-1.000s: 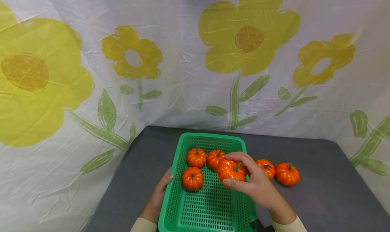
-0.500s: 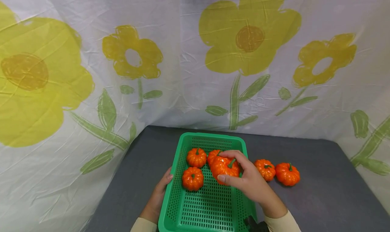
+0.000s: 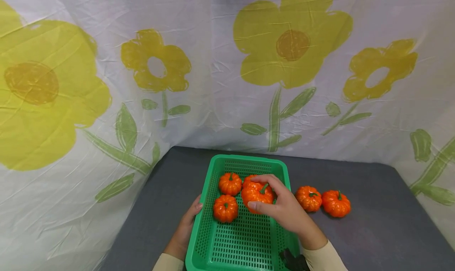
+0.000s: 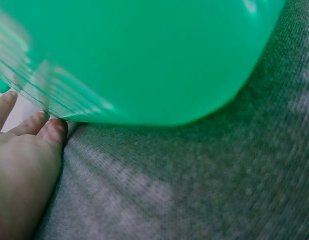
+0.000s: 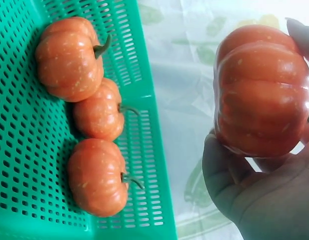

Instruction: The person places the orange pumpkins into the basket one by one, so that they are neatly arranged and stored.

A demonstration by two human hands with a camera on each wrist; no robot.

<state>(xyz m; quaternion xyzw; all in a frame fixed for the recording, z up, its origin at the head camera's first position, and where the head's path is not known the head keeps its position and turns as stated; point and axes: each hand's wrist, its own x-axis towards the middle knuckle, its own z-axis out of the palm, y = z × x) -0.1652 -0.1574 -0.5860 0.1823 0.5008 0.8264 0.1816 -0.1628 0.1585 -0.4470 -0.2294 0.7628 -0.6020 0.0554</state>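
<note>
My right hand (image 3: 284, 207) holds a small orange pumpkin (image 3: 256, 196) with a green stem, thumb and fingers on opposite sides of it, above the green plastic basket (image 3: 245, 159). The right wrist view has this pumpkin (image 5: 262, 92) off the basket mesh. Inside the basket are three similar pumpkins: a back left one (image 3: 230, 183), one in front of it (image 3: 225, 209), and one (image 3: 250, 179) partly hidden behind the held pumpkin. My left hand (image 3: 189, 217) grips the basket's left side, thumb at the rim; in the left wrist view its fingers (image 4: 30, 125) touch the green wall.
Two more pumpkins lie on the dark grey table (image 3: 369, 235) right of the basket, one nearer (image 3: 308, 198) and one farther right (image 3: 336, 204). A white cloth (image 3: 213, 65) with yellow flowers hangs behind the table. A black object (image 3: 293, 260) sits by my right wrist.
My right hand has moved left with the pumpkin, farther over the basket, covering more of the pumpkin behind it. The left hand and basket stay in place.
</note>
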